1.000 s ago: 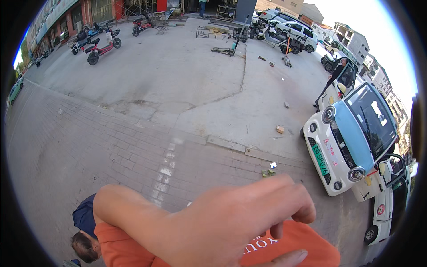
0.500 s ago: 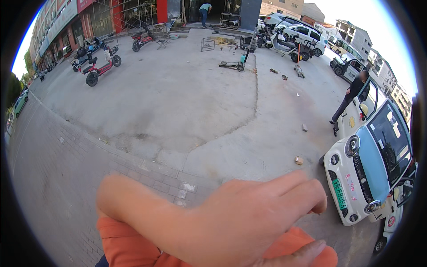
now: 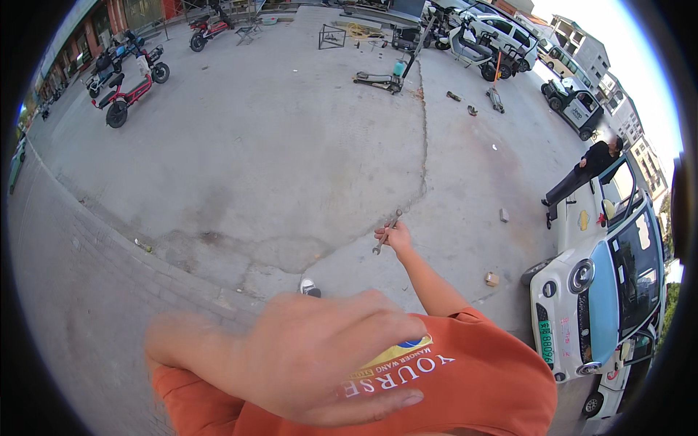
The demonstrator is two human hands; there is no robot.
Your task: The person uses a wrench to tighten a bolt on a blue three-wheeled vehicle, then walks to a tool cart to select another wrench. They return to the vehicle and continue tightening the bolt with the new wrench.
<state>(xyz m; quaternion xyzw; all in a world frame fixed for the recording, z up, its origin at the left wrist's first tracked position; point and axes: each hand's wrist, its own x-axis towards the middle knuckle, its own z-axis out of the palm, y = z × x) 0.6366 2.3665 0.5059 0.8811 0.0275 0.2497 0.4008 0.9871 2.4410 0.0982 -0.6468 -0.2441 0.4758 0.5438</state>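
Gripping a slim grey metal wrench (image 3: 387, 232) in a closed fist, the person's right hand (image 3: 396, 236) is held out at the end of a bare forearm above the cracked grey concrete pavement (image 3: 291, 145). The wrench pokes out of both sides of the fist, tilted, one end up and to the right, the other down and to the left. Nearer the camera than the wrench, the left hand (image 3: 320, 356) fills the lower middle of the view — blurred, back of the hand up, fingers laid flat and loosely together against the orange short-sleeved shirt with a printed chest panel (image 3: 472, 385); it has hold of nothing that can be seen. Just below and left of the wrench, the tip of a dark shoe (image 3: 310, 288) shows on the pavement. Well right of the wrench stands a small white-and-pale-blue car (image 3: 603, 298), and beyond its roof another person in dark clothes (image 3: 585, 171) leans against it. Far up and left of the wrench a red scooter (image 3: 134, 91) is parked — more vehicles stand along the far edge.
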